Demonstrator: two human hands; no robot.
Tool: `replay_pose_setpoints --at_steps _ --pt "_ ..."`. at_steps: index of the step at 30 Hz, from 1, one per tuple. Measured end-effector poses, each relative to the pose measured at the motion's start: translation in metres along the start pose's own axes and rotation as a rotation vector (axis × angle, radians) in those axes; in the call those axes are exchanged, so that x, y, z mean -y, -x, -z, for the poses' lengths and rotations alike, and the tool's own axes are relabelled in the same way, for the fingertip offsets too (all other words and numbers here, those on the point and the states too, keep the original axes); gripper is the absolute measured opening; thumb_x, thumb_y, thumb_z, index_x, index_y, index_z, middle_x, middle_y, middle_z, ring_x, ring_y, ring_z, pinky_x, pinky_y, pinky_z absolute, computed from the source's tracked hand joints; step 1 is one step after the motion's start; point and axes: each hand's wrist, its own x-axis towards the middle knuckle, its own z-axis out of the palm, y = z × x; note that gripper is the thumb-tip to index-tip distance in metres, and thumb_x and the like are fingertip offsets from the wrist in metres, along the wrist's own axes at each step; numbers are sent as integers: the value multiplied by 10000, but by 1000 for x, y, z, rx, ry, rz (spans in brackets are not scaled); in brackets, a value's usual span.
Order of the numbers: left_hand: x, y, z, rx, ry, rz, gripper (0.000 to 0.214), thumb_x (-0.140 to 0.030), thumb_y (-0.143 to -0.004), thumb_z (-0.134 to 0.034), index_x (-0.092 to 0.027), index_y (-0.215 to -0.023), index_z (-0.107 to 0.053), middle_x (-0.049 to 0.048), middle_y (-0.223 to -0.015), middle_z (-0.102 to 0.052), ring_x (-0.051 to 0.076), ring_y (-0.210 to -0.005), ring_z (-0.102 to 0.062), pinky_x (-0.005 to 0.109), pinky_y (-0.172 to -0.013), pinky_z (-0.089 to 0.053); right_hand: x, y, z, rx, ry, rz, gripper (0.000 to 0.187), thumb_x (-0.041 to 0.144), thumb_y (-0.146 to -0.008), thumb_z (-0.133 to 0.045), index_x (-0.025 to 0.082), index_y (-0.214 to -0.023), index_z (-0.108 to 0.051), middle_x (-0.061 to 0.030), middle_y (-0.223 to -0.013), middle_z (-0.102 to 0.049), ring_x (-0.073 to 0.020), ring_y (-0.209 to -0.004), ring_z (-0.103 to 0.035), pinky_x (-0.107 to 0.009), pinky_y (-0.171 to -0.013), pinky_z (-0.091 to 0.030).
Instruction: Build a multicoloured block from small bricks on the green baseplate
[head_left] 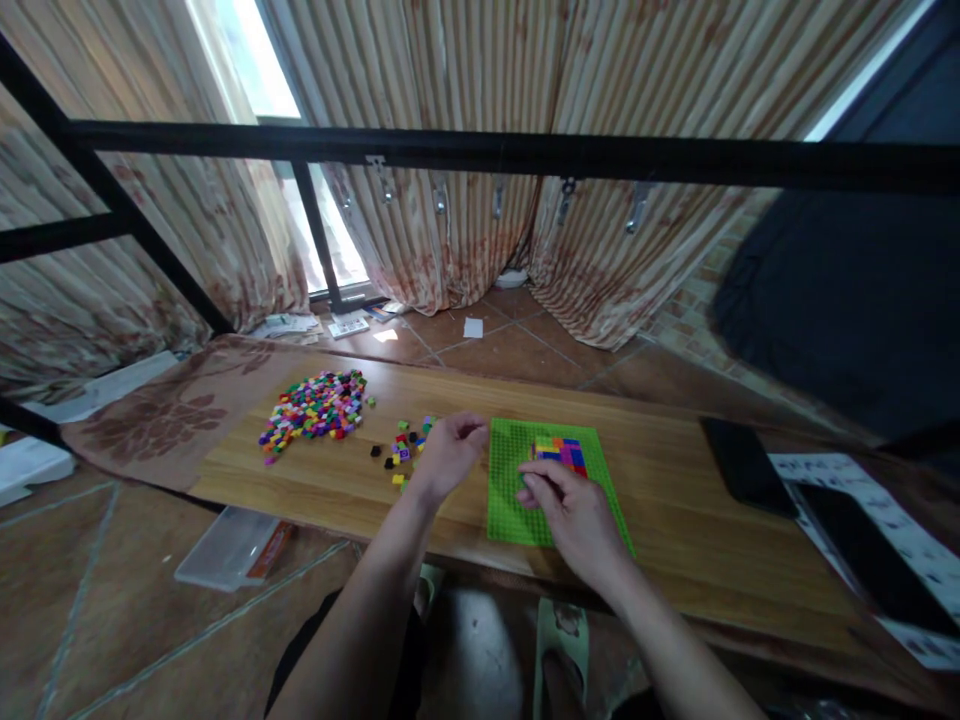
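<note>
A green studded baseplate lies on the wooden board, with a block of colourful toy bricks in yellow, blue, red and orange built on it. My right hand is over the baseplate, just in front of those bricks, its thumb and fingertips pinched together. Anything between them is too small to make out. To the left of the baseplate is my left hand, fingers curled closed, their contents hidden. Beside it lies a small scatter of loose bricks, partly covered by the hand.
A large heap of mixed small bricks sits on the left of the wooden board. On the right are a dark phone-like slab and a second one on a printed sheet. A black metal rail crosses beyond. A clear plastic lid or tray is on the floor.
</note>
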Motion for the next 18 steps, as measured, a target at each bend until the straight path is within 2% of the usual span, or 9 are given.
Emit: replay_pose_setpoints --at_steps 4,8,13,18 --pt "2 0 -14 119 -58 -30 175 -295 -730 -587 -143 -727 -672 -10 -622 -584 106 -587 -503 210 -544 -386 -5 -1 39 -115 -171 -86 305 473 -793 -623 206 -930 -679 -57 -806 -736 -198 -714 -705 -348 -713 -569" --pt "6 -1 -25 176 -93 -5 167 -284 -735 -577 -142 -753 -663 -17 -611 -563 103 -567 -491 216 -546 -381 -10 -2 63 -119 -205 -121 329 452 -719 -712 204 -936 -706 -48 -798 -741 -187 -729 -694 -332 -729 -555" --pt "4 4 -35 216 -206 -30 190 -282 -756 -544 -141 -756 -672 -12 -615 -565 107 -568 -484 214 -532 -362 -20 0 62 -63 -126 -84 291 390 -703 -729 202 -925 -719 -52 -878 -741 -190 -771 -683 -320 -732 -536" --pt "-5 12 -38 284 -338 -62 231 -253 -774 -497 -127 -747 -689 -2 -655 -587 108 -615 -486 206 -569 -368 -24 1 57 -67 60 14 262 402 -814 -618 205 -963 -706 -49 -879 -716 -184 -729 -672 -310 -678 -527"
